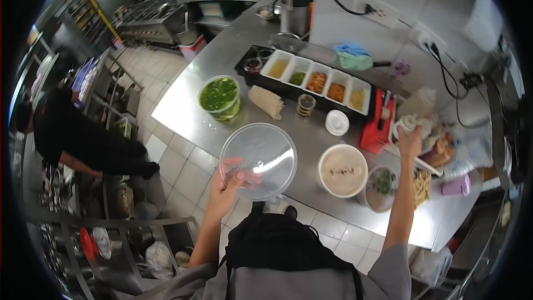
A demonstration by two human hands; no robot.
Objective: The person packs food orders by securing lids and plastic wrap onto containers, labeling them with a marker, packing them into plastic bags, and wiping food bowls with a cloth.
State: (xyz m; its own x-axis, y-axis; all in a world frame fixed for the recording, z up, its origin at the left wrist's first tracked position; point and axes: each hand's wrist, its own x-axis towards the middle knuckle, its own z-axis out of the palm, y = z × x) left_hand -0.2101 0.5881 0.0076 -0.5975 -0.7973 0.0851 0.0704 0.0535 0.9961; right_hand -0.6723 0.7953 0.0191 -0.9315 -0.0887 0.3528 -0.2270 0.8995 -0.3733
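Observation:
My left hand (229,189) pinches the edge of a clear round plastic lid (266,158), held flat over the counter's front edge. Stretched to the right, my right hand (410,141) closes around a small white item, whose kind I cannot make out, beside a red holder (380,125). A clear tub of chopped greens in liquid (219,97) stands uncovered at the counter's left. In front of me are a white round tub with writing on its lid (343,170) and a clear container with some green leaves (382,184).
A black rack (266,81) holds several white trays of toppings. Near it lie a beige wrapped bundle (266,101), a small jar (306,104) and stacked white dishes (337,123). A purple cup (456,186) stands far right. A person in black (83,128) bends at shelves on the left.

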